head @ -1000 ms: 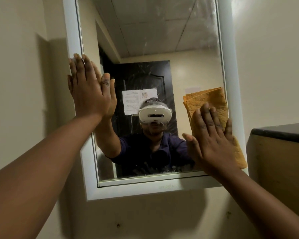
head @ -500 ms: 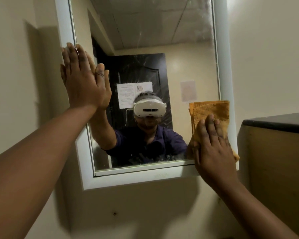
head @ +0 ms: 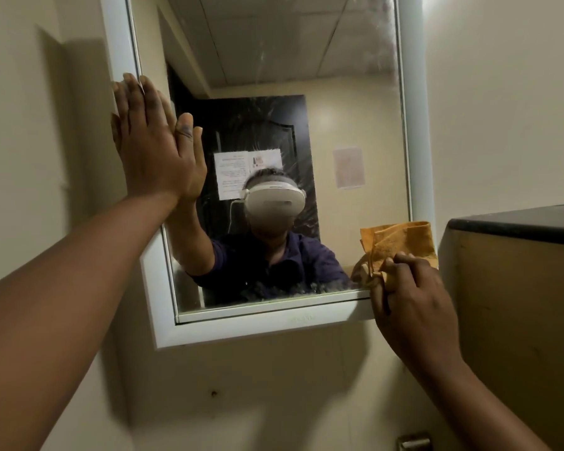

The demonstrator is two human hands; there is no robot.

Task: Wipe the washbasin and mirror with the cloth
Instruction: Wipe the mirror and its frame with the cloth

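Observation:
A white-framed mirror (head: 267, 327) hangs on the cream wall, its glass streaked and spotted along the bottom. My left hand (head: 153, 144) lies flat with straight fingers against the mirror's left frame and glass. My right hand (head: 407, 297) sits at the mirror's lower right corner, its fingers curled round the bunched lower part of an orange cloth (head: 401, 239). The cloth's upper part stands loose against the glass and right frame. The washbasin is out of view.
A tan cabinet with a dark top (head: 518, 288) juts out close to the right of the mirror. A small metal fixture (head: 414, 442) shows at the bottom edge. Bare cream wall runs below and left of the mirror.
My right hand has slid down the mirror's right side to the lower corner, going from a flat press to fingers curled round the cloth, which has crumpled. My left hand stays flat.

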